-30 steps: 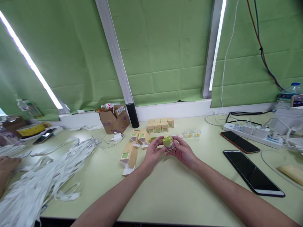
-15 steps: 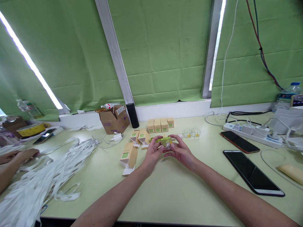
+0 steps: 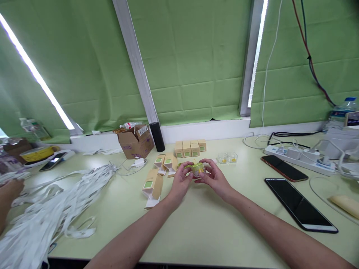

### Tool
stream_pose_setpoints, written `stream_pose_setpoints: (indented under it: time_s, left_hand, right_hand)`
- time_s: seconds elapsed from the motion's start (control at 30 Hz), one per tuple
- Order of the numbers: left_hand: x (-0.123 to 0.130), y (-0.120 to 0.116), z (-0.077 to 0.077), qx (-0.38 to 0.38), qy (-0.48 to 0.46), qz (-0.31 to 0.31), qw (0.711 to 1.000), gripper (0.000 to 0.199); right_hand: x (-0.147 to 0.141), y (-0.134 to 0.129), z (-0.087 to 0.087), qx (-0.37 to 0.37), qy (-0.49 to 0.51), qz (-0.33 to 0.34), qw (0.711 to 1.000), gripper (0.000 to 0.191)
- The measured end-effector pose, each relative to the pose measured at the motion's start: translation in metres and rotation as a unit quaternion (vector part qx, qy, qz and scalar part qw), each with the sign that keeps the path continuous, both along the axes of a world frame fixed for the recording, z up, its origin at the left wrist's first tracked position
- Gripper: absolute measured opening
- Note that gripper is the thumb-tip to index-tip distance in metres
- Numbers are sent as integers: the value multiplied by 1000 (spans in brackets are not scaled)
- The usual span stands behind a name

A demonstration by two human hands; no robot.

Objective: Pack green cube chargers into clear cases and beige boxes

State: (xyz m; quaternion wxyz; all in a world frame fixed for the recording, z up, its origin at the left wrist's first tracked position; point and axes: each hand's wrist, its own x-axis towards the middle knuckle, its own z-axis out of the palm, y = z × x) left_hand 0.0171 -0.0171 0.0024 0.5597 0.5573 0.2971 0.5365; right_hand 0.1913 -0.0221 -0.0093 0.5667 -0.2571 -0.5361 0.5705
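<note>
Between my two hands is a small clear cup with something green and yellow in or on it. My left hand grips its left side with curled fingers, and my right hand grips its right side. Three kraft boxes with green windows, one of them a larger-looking box nearest me, stand with open flaps left of my left hand. Behind my hands is a row of several small closed boxes. Two clear cups with yellow bits inside sit beyond my right hand.
White straps cover the left side, with another person's hand at them. A cardboard box and black cylinder stand at the back. Two phones, one black with white edges, and a power strip lie right.
The clear cup has turned between my fingers and now shows more of its side. At the far left, the other person's hand has moved left over the straps.
</note>
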Motion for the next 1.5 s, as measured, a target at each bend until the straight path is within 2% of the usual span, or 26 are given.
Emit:
stream_pose_setpoints:
  time_s: [0.6, 0.8, 0.9, 1.07, 1.3, 1.5]
  left_hand:
    - [-2, 5, -4, 17, 13, 17, 1000, 47]
    - [0, 3, -2, 25, 10, 13, 1000, 49]
    - [1, 4, -3, 37, 14, 23, 999, 47]
    - [0, 6, -6, 80, 27, 64, 994, 43]
    - [-1, 5, -8, 130, 61, 86, 986, 43]
    - [-1, 1, -8, 147, 95, 87, 981, 44]
  right_hand:
    - [1, 5, -4, 20, 1, -8, 1000, 53]
    - [1, 6, -5, 17, 5, -2, 1000, 68]
    - [0, 5, -4, 9, 6, -3, 1000, 70]
    - [-2, 2, 0, -8, 32, -8, 999, 64]
    - [2, 4, 1, -77, 131, 61, 986, 47]
    - [6, 4, 1, -64, 105, 71, 990, 38]
